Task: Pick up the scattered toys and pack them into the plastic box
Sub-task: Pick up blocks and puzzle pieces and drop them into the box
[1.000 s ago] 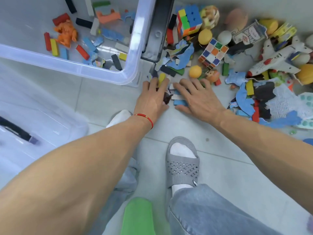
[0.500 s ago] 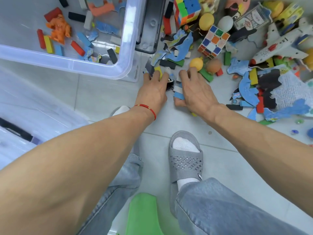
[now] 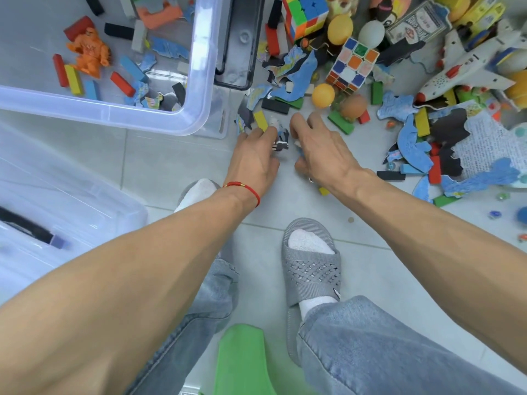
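Now both hands have drawn in from flat on the floor: left hand [image 3: 253, 161] and right hand [image 3: 322, 153] cup small flat puzzle pieces [image 3: 281, 139] between curled fingers, gathering a handful for the clear plastic box [image 3: 159, 118] at ten o'clock

Bright, even light; blurred, warped edges

Seen from above: clear plastic box [image 3: 199, 109] on grey tiled floor [image 3: 171, 166], holding coloured blocks and an orange figure [image 3: 88, 55]. Just beside the box's near corner, left hand [image 3: 253, 163] and right hand [image 3: 322, 155], fingers curled around small puzzle pieces [image 3: 281, 141]. Beyond the box's right wall, 2 puzzle cubes, balls, toy plane [image 3: 467, 69].
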